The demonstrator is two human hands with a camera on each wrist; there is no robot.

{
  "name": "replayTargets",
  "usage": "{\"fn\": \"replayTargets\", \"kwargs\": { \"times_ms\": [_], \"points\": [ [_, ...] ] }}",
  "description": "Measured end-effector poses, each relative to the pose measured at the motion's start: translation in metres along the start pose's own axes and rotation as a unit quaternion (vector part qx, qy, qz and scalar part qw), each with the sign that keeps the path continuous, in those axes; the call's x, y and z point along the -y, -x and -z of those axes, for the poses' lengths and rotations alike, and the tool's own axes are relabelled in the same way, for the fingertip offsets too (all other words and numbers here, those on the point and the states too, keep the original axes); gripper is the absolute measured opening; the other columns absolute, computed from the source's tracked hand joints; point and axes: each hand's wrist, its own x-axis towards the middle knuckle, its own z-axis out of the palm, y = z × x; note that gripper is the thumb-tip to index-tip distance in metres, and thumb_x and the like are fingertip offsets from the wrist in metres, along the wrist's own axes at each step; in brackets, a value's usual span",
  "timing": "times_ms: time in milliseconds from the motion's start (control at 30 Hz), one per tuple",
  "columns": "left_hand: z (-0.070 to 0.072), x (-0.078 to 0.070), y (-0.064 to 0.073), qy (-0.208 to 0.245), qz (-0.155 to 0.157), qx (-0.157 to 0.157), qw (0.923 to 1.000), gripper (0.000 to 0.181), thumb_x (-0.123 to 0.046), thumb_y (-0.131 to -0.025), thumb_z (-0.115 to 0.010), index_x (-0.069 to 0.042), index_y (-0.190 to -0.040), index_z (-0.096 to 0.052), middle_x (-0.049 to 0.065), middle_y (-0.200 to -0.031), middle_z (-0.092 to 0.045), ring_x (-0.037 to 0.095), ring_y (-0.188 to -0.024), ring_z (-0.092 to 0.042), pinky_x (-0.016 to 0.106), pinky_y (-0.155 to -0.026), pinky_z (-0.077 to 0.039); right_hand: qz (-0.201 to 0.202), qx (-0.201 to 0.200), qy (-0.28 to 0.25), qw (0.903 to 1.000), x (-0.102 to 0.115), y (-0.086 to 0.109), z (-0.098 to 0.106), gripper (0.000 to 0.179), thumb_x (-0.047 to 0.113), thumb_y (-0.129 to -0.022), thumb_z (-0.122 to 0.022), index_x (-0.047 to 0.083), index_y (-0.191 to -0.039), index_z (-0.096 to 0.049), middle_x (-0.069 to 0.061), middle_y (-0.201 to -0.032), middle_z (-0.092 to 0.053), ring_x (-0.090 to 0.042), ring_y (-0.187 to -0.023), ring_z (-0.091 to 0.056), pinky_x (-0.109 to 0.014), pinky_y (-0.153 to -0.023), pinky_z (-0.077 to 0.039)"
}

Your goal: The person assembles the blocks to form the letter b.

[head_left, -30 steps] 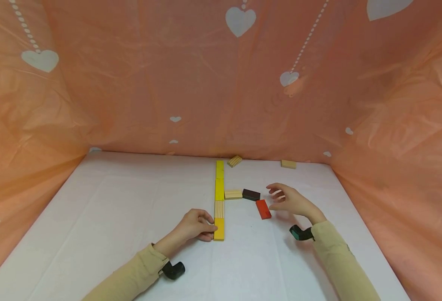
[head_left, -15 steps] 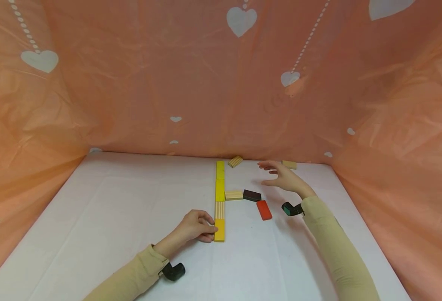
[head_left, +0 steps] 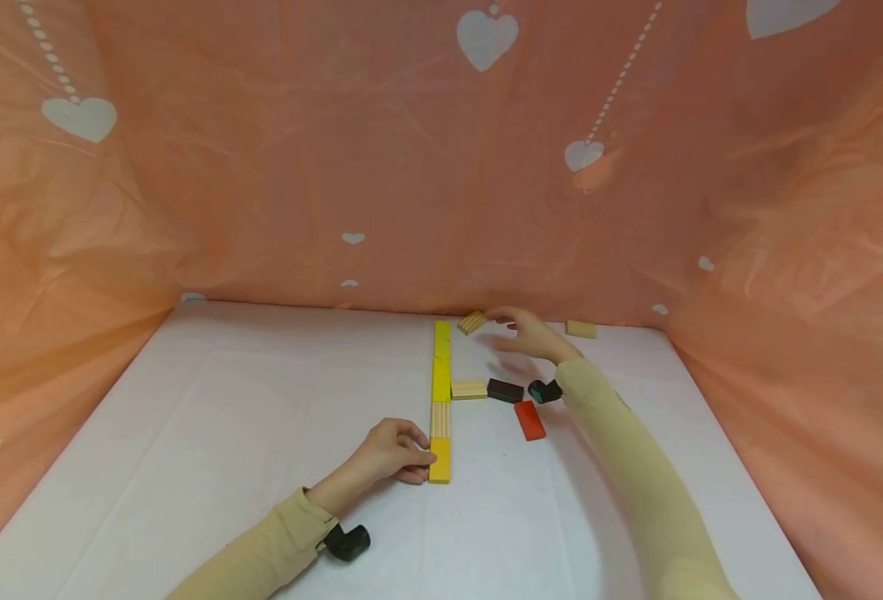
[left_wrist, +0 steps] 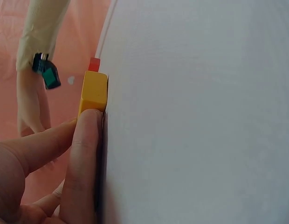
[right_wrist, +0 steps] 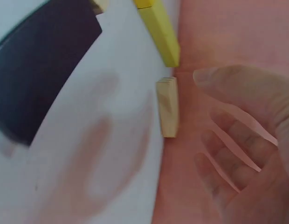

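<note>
We bring the right hand (head_left: 529, 335), empty and spread, nearer the ungrasped block (head_left: 472, 322) beside the row's (head_left: 441, 379) far end; left hand (head_left: 388, 448): grip unclear.

Left hand (head_left: 394, 448) touching yellow block (head_left: 442, 465), right hand (head_left: 529, 335) raised
</note>
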Motion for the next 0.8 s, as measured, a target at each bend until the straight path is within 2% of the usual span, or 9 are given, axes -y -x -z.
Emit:
{"fn": "replayTargets", "kwargs": {
  "times_ms": [400,567,800],
  "points": [
    [0.002,0.000,0.000,0.001,0.006,0.002,1.0000,0.024,-0.001,-0.082,-0.074,0.005,-0.098,-0.058,0.014,-0.074,-0.063,0.015,-0.055,-0.065,0.030,-0.055,-0.060,-0.031,0.017,0.021,0.9991,0.004,-0.032,-0.011,0.050,0.004,-0.086,-0.068,0.001,-0.133,-0.052,-0.014,-0.132,-0.053,-0.034,-0.123,-0.045,-0.048,-0.107,-0.038],
    [0.002,0.000,0.000,0.000,0.005,0.001,1.0000,0.024,-0.001,-0.082,-0.074,0.006,-0.098,-0.058,0.013,-0.073,-0.062,0.015,-0.055,-0.065,0.030,-0.055,-0.060,-0.053,0.013,0.017,0.9984,0.004,-0.040,-0.015,0.049,0.002,-0.085,-0.068,0.002,-0.132,-0.053,-0.012,-0.131,-0.053,-0.030,-0.120,-0.047,-0.046,-0.105,-0.040],
    [0.002,0.000,0.000,-0.003,0.003,-0.001,1.0000,0.023,-0.001,-0.082,-0.074,0.006,-0.097,-0.058,0.013,-0.072,-0.063,0.015,-0.054,-0.065,0.030,-0.055,-0.059,-0.061,0.015,0.010,0.9980,0.004,-0.047,-0.022,0.049,-0.003,-0.084,-0.065,0.001,-0.131,-0.053,-0.014,-0.130,-0.053,-0.030,-0.115,-0.047,-0.043,-0.103,-0.041]
  ]
}}
